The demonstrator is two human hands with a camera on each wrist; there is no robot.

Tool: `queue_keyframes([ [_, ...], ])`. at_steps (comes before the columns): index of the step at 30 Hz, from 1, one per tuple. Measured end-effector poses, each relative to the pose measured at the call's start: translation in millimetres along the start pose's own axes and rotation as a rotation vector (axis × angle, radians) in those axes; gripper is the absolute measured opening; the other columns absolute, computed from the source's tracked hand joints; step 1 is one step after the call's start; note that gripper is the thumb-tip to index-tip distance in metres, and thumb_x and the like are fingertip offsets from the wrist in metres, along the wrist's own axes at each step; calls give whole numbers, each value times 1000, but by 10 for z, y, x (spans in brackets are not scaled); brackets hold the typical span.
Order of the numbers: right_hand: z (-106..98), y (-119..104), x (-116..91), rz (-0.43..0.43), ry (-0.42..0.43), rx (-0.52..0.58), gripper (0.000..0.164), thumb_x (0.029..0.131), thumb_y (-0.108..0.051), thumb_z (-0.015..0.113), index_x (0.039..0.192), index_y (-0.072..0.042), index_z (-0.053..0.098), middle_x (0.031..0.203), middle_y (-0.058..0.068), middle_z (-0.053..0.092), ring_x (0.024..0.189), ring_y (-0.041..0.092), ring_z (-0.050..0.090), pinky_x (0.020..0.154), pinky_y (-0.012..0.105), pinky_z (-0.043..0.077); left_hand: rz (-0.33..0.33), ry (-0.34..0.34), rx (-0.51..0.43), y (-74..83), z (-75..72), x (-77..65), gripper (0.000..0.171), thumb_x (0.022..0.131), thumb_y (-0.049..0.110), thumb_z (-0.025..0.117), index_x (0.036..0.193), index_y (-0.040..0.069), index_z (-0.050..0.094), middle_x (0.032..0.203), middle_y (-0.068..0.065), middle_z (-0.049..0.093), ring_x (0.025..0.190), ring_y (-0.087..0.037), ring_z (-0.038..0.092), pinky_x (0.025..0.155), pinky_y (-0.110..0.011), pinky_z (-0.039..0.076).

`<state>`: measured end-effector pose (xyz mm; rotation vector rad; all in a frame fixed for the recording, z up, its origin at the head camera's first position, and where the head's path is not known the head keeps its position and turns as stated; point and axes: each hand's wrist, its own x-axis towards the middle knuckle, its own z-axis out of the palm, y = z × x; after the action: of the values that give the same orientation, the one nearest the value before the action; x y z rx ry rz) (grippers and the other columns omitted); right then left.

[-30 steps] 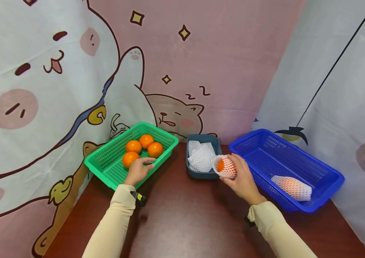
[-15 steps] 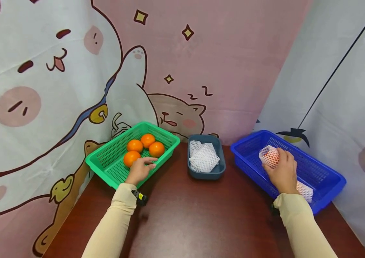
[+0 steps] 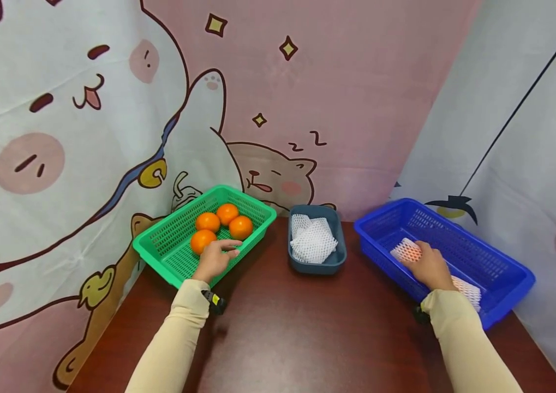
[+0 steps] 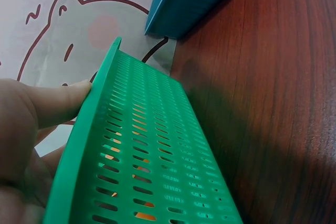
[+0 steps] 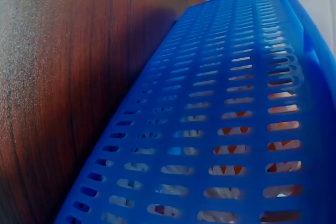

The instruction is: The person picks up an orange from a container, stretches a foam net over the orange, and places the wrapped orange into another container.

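My right hand (image 3: 430, 267) grips an orange in a white foam net sleeve (image 3: 407, 251), low inside the blue basket (image 3: 491, 252). A second foam-wrapped orange (image 3: 468, 292) lies in that basket, partly covered by the hand and wrist. Orange and white patches show through the slots of the blue basket's wall in the right wrist view. My left hand (image 3: 214, 259) lies over the near rim of the green basket (image 3: 160, 240), its fingers loosely bent and nothing between them. Several bare oranges (image 3: 203, 242) sit in the green basket, just beyond those fingers.
Between the two baskets stands a small dark blue-grey bin (image 3: 318, 268) with white foam net sleeves (image 3: 313, 240) in it. All three containers are on a brown wooden table (image 3: 307, 327). A cartoon-printed cloth (image 3: 346, 98) hangs right behind them.
My right hand has carried the foam-wrapped orange rightward from beside the small bin, over the blue basket's rim and down into the basket. The left hand has stayed at the green basket.
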<state>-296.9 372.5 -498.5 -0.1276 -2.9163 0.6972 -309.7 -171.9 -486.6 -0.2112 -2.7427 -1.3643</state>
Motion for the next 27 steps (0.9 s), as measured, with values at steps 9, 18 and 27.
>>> queue_keyframes([
  [9,-6,44,32,-2,-136,23,73,91,-33,62,138,15,33,134,43,36,121,61,34,98,67,29,-11,-8,-7,27,-5,-34,28,93,16,66,121,15,70,115,-10,67,97,-29,65,79,-46,52],
  [18,-32,97,37,48,-259,-9,70,95,-38,52,139,13,32,134,44,36,119,61,37,95,68,32,20,-2,6,0,10,-40,29,94,15,66,123,15,69,117,-10,67,100,-31,64,81,-49,51],
  [27,-35,45,-5,4,-204,-47,80,99,-56,37,138,13,37,134,41,41,119,61,39,95,69,32,20,6,6,30,-9,-49,29,94,16,65,123,15,69,116,-10,68,98,-30,65,81,-49,51],
])
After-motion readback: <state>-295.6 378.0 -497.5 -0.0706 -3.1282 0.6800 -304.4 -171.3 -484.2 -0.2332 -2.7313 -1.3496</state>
